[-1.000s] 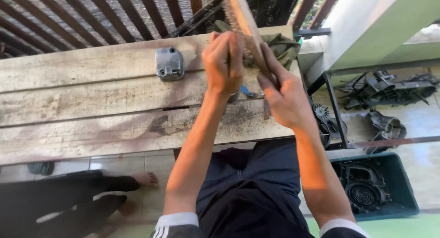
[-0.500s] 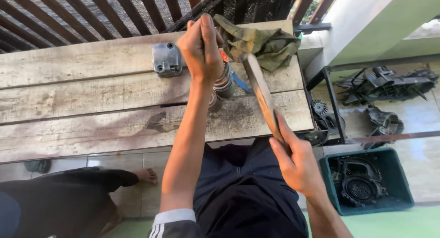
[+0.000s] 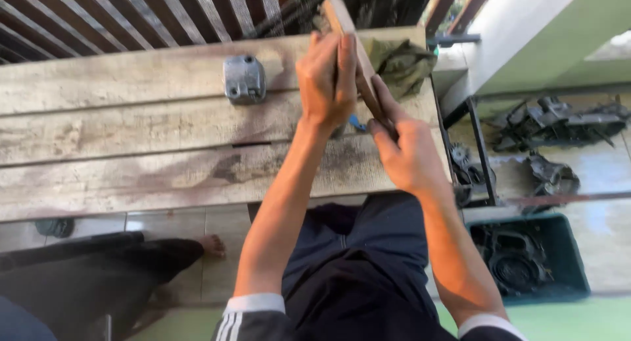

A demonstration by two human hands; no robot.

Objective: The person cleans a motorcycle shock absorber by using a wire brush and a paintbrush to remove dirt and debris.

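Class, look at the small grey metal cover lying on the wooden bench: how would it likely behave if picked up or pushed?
The grey metal cover looks like cast metal, so probably rigid and fairly heavy for its size. It lies flat on the wooden bench, so a push would likely slide it, not roll it. The rough planks may resist sliding.

An open-air repair workshop, set up on a tiled porch. A rough tabletop (image 3: 131,144) of weathered, oil-stained planks carries a grey cast-metal engine cover (image 3: 244,79) at 11 o'clock and a grimy rag (image 3: 401,62) at 1 o'clock. Dismantled engine casings (image 3: 559,127) lie on the floor at 3 o'clock, with more dark parts in a green plastic crate (image 3: 526,259) at 4 o'clock.
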